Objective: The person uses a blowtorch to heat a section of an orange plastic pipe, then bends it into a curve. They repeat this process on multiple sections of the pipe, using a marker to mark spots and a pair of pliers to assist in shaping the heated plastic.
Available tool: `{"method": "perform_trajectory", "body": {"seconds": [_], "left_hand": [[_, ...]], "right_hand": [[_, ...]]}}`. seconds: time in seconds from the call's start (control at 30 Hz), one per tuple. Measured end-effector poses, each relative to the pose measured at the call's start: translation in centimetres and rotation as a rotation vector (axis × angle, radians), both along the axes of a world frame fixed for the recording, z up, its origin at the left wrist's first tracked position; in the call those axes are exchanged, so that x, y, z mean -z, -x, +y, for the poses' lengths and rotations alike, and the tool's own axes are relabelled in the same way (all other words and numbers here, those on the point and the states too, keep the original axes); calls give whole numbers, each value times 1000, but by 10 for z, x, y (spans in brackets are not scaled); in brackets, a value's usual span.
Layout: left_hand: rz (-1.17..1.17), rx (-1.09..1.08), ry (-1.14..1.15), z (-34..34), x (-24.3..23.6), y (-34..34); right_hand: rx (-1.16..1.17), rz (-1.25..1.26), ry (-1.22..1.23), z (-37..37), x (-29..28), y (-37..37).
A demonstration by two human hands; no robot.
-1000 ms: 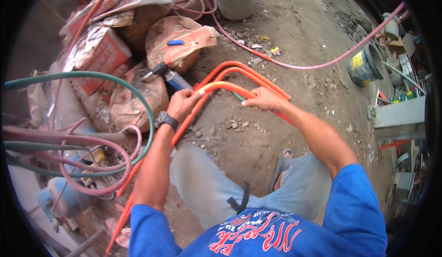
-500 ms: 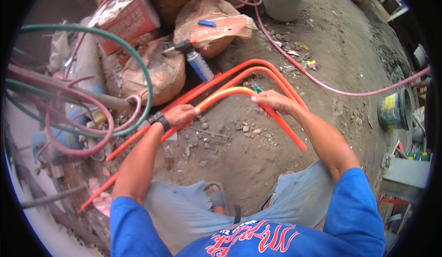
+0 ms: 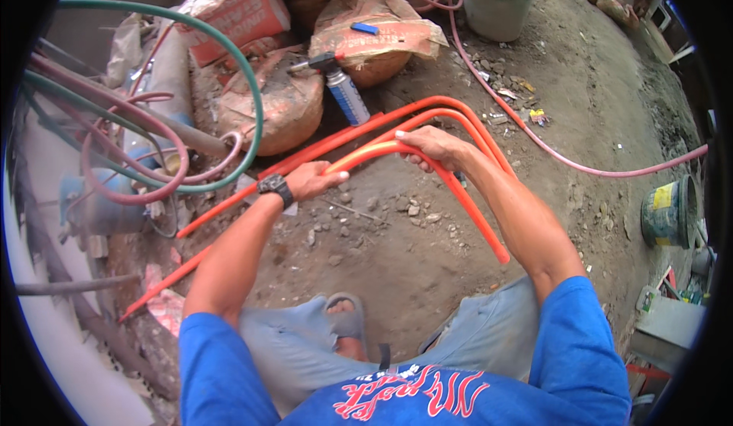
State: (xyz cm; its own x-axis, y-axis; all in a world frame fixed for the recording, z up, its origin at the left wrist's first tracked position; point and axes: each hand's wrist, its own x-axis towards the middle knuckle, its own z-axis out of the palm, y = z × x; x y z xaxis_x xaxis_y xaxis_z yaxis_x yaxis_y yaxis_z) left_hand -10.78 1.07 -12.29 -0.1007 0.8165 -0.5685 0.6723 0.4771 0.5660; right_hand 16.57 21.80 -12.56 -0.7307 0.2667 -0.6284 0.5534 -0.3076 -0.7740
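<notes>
Bent orange pipe (image 3: 370, 152), long leg slanting lower-left, short leg lower-right

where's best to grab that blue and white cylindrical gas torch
Probably mid-body on the blue and white canister, from the right: its straight round side faces open brown dirt there, while the slim nozzle points left, where a rounded, paper-covered lump sits close.

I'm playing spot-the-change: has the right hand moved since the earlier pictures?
Yes: the right hand on the orange pipe has moved left, nearer the blue can.
</notes>
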Motion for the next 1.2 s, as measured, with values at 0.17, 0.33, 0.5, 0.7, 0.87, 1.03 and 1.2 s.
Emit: {"method": "perform_trajectory", "body": {"seconds": [0.17, 0.33, 0.5, 0.7, 0.87, 1.03, 1.2], "left_hand": [[-26, -7, -161, 13, -16, -6], [57, -71, -207, 19, -48, 8], [241, -79, -308, 23, -79, 17], [100, -90, -327, 19, -104, 6], [71, -76, -350, 22, -110, -9], [-26, -15, -361, 22, -109, -14], [46, -4, -353, 28, -104, -20]], "right_hand": [[2, 151, 262, 34, -11, -21], [-65, 304, 267, 51, -14, -37], [-19, 405, 147, 49, -20, -26], [38, 459, 164, 54, -46, -15], [12, 476, 23, 59, -53, -12], [-27, 489, 138, 58, -66, -17], [-104, 421, 23, 51, -89, -14]]}}
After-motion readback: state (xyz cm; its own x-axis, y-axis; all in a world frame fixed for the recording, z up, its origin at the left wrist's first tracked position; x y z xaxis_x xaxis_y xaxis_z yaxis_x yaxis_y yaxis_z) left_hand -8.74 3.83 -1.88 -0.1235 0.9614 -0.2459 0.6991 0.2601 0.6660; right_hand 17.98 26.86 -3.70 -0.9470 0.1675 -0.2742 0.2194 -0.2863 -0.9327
